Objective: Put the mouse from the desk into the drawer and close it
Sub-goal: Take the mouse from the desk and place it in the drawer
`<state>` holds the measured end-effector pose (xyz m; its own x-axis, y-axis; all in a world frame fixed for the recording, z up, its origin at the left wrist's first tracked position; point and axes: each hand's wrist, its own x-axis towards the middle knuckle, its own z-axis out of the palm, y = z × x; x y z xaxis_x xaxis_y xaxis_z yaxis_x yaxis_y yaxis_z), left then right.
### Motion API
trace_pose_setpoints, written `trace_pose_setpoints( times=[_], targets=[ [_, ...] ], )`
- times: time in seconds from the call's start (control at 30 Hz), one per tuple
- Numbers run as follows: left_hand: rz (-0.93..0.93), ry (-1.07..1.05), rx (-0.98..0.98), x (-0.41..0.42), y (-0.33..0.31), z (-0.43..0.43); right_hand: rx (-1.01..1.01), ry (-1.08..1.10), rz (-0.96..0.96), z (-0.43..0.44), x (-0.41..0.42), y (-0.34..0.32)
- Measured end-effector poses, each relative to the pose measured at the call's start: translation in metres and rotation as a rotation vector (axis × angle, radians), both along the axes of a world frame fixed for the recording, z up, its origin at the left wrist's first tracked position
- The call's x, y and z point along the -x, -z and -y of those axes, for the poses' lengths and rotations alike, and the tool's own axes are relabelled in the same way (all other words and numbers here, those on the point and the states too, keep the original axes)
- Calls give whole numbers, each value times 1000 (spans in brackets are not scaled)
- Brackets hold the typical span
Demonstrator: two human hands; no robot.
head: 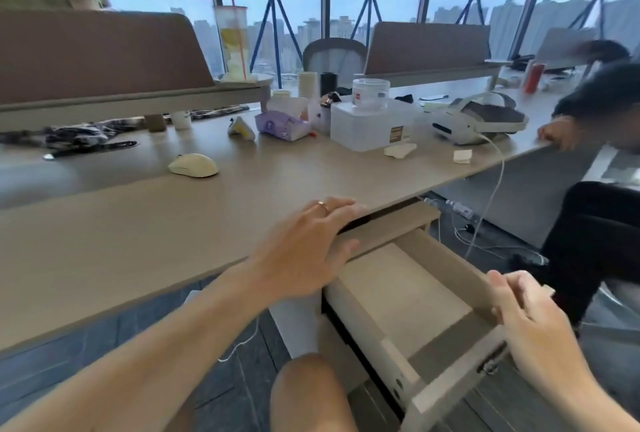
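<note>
A cream mouse (194, 165) lies on the beige desk (138, 224), left of centre and well beyond my hands. Under the desk's front edge the drawer (408, 296) stands pulled out, and its inside holds nothing. My left hand (308, 248) rests flat on the desk edge just left of the drawer, fingers spread, a ring on one finger, holding nothing. My right hand (530, 321) sits at the drawer's right front corner with its fingers curled over the side wall.
The back of the desk holds a purple tissue pack (282, 125), a clear storage box with a jar (370, 120), a white headset (479, 118) with a cable hanging down, and scraps of paper. Another person sits at the right. My bare knee (308, 393) is below the drawer.
</note>
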<state>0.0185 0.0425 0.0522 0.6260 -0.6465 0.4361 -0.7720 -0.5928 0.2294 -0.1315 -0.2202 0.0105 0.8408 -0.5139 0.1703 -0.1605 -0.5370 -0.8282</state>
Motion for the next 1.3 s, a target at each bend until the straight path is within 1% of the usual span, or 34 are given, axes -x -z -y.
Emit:
trace_pose_setpoints(
  times=[0.07, 0.17, 0.23, 0.37, 0.47, 0.57, 0.67, 0.77, 0.9, 1.0, 1.1, 1.2, 1.3],
  targets=[
    [-39, -227, 41, -28, -18, -35, 128, -161, 29, -26, -37, -20],
    [-244, -528, -48, -67, -21, -105, 276, -374, 115, -76, -95, -33],
    [-299, -654, -128, -83, -15, -152, 320, -490, 150, -113, -129, -38],
    [-332, -844, -274, -99, 3, -225, 406, -677, 134, -181, -190, -39],
    [-373, -860, -287, -103, 19, -242, 491, -755, 125, -220, -235, -37],
    [-355, -839, -285, -109, 26, -243, 519, -818, 74, -255, -284, -35],
    [-332, -832, -292, -120, 25, -248, 560, -875, 107, -289, -340, -32],
    [-342, -816, -278, -132, 24, -251, 585, -860, 156, -316, -391, -32],
    [-335, -810, -272, -138, 27, -253, 579, -845, 130, -343, -438, -28],
    [-340, -807, -243, -136, 27, -252, 578, -857, 167, -349, -451, -18],
    [-358, -795, -215, -136, 27, -253, 622, -835, 206, -348, -445, -18],
    [-372, -788, -224, -135, 25, -253, 595, -813, 247, -336, -419, -21],
    [-370, -788, -227, -137, 26, -253, 596, -811, 326, -310, -375, -25]
  ],
)
